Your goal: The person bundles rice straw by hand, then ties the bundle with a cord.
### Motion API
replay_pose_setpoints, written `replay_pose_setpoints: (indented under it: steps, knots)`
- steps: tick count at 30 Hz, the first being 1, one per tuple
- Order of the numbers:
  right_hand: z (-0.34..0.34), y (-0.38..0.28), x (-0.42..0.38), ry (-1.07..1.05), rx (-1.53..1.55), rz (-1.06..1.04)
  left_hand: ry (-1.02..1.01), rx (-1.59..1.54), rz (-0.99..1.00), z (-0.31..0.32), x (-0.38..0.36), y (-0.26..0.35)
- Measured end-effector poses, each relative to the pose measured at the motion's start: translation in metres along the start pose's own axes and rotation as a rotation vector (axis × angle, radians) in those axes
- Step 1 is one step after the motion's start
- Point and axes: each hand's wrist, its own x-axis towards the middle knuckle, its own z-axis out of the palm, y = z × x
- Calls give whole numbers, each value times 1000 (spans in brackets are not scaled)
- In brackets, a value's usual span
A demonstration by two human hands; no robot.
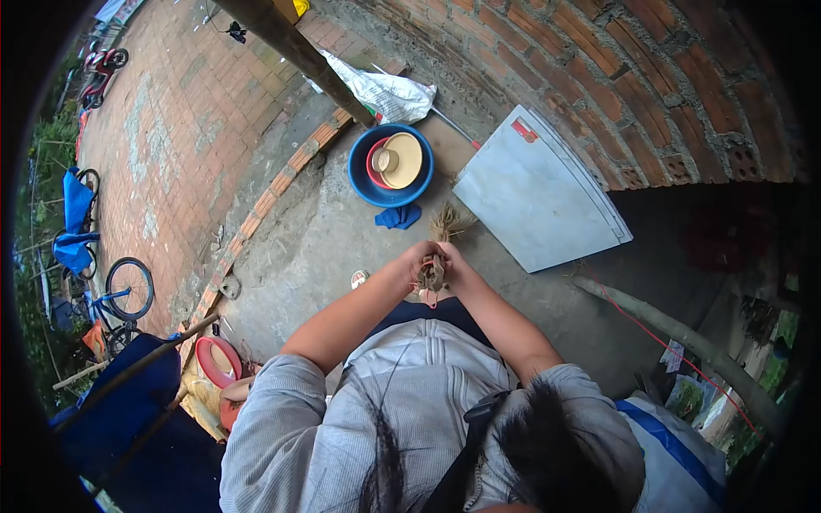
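Although the view is steep and curved, the middle of the frame shows both hands meeting on a small bundle of dry fibres [435, 272], held in the air over the concrete floor [308, 248] just below the blue basin [363, 181]. Going left to right, the left hand [413, 263] wraps the bundle's near side with its fingers closed around it, and the right hand [453, 263] closes on the other side, the two touching or nearly so. A loose tuft [448, 222] fans out above the hands, and something reddish shows at the grip, too small to name. The bundle looks light, soft and springy rather than stiff; its strands would likely splay or shed if held loosely, so the tight middle, where the hands are now, seems the sound place to hold. Beside the basin lies a blue cloth [398, 216]; inside it sit a red bowl [374, 167] and a tan bowl [404, 159]. To the right a grey board [539, 192] leans against the brick wall [650, 77].
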Motion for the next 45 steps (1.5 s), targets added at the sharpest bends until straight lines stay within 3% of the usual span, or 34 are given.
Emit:
replay_pose_setpoints:
  steps: [2,4,6,10,11,14,15,16,18,20,22,25,26,27,28,30,31,32,34,36,38,40,42,45]
  knots:
    - [8,-7,1,-60,-67,-27,-20,-89,-3,-17,22,10]
    - [11,-24,10,-143,-180,-73,-249,-364,62,-35,47,27]
    - [11,-41,22,-273,-368,-205,-164,-381,236,2,14,37]
    - [5,-83,58,-447,-708,-549,-278,-177,392,26,5,60]
    - [-2,-99,85,-352,-595,-378,-127,-151,443,29,9,63]
    - [-6,-121,117,-53,-227,129,-464,-188,379,11,26,78]
    - [-3,-122,102,-39,-242,-2,-428,-217,357,8,28,79]
    - [17,-122,79,-35,-240,6,-425,-224,353,6,27,74]
    - [53,-118,48,446,-522,-169,-406,-148,355,4,25,62]
    - [49,-107,43,443,-506,-226,-293,-48,442,5,18,40]
    - [53,-94,21,321,-279,-186,-175,17,454,8,7,25]
    - [53,-75,22,329,-239,-137,-129,84,386,2,-10,19]
    - [55,-69,18,379,-247,-93,-230,58,317,-4,-20,21]
    - [56,-66,13,278,-223,-41,-326,-31,280,-7,-28,21]
    - [78,-60,-5,279,-98,-101,-422,-120,244,-10,-37,20]
    - [57,-44,26,37,-83,44,-377,-220,281,-5,-65,11]
    - [50,-36,32,32,-79,37,-396,-290,211,-6,-71,8]
    - [46,-29,32,-64,-44,157,-412,-358,141,-8,-76,6]
    - [44,-17,31,-164,-1,264,-428,-269,205,-52,-26,9]
    - [49,-4,17,-84,72,261,-447,-189,256,-66,-11,2]
    - [48,7,0,-61,63,197,-410,-576,-21,-55,-15,-12]
    - [46,11,-16,-67,-22,85,-344,-645,-4,-55,-5,-17]
    - [45,6,-27,-107,-240,-101,-231,-612,168,-49,5,-16]
    - [50,-17,-39,-213,-952,-652,-209,-513,178,-5,-13,1]
